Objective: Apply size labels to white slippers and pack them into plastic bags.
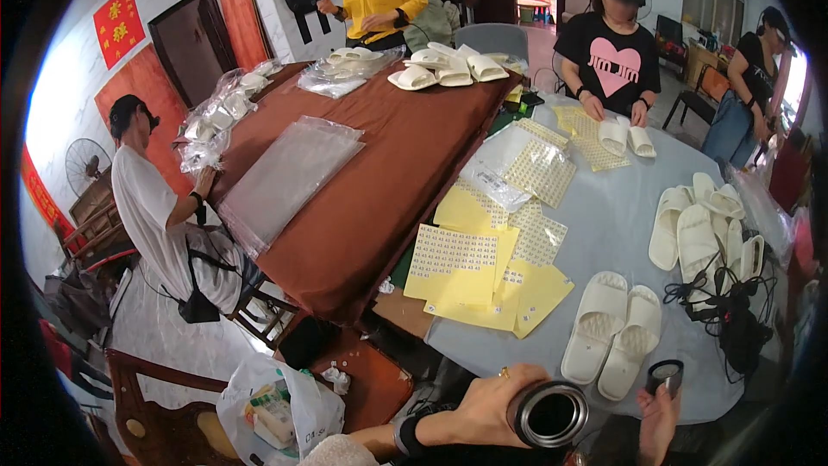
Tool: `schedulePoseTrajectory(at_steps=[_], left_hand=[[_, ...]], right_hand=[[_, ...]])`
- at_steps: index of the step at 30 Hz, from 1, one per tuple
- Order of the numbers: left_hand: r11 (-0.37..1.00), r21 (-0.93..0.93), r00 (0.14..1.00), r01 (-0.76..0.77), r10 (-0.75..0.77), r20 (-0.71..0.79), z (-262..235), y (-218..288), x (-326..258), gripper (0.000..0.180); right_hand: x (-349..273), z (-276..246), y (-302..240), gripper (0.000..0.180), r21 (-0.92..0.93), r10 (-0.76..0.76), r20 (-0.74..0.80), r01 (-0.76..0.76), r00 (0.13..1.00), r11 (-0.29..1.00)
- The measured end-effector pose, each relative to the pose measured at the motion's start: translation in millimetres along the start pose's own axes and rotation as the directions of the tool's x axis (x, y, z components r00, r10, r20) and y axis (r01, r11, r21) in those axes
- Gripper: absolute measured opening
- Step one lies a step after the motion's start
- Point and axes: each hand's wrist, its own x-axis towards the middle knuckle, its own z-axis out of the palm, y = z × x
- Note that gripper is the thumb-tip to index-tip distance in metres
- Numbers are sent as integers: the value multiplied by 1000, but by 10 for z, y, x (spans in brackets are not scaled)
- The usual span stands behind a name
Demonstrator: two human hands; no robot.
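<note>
My left hand (483,407) is wrapped round a dark vacuum flask (552,415) at the near edge of the grey table (604,233). The flask has a steel rim, and its mouth is uncovered and dark inside. In my right hand (658,421) is a small dark cylindrical cap (665,374), gripped from below by the fingers. Just beyond my hands, a pair of white slippers (595,326) lies on the table, soles down. Yellow sticker sheets (454,261) overlap to the left of them.
More white slippers (694,237) and tangled black cables (726,315) sit at the right. The brown-covered table (345,207) bears clear plastic bags (293,177) and bagged slippers. A white carrier bag (280,414) is at lower left. Co-workers are around the tables; one handles slippers (614,135) across from me.
</note>
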Motion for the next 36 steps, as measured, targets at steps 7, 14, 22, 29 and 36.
schedulePoseTrajectory(at_steps=[7, 14, 22, 29, 36], left_hand=[[992, -52, 982, -119, 109, -155, 127, -270, -37, 76], [996, -76, 959, -39, 16, -284, 148, -349, -16, 67], [992, -93, 927, -90, 50, -371, 62, -334, 50, 64], [991, -82, 924, -105, 67, -376, 72, -465, 61, 66], [993, -77, 934, -89, 56, -353, 91, -533, 65, 68]], right_hand=[[-163, 529, 206, 28, 40, 15, 122, -20, 992, 999], [-162, 819, 189, 23, 115, 48, 192, -71, 980, 991], [-41, 984, 314, 29, -44, 94, 138, -89, 986, 995], [86, 1082, 349, 29, -10, 131, 176, -131, 976, 991], [187, 1022, 491, 29, -61, 163, 196, -154, 967, 986]])
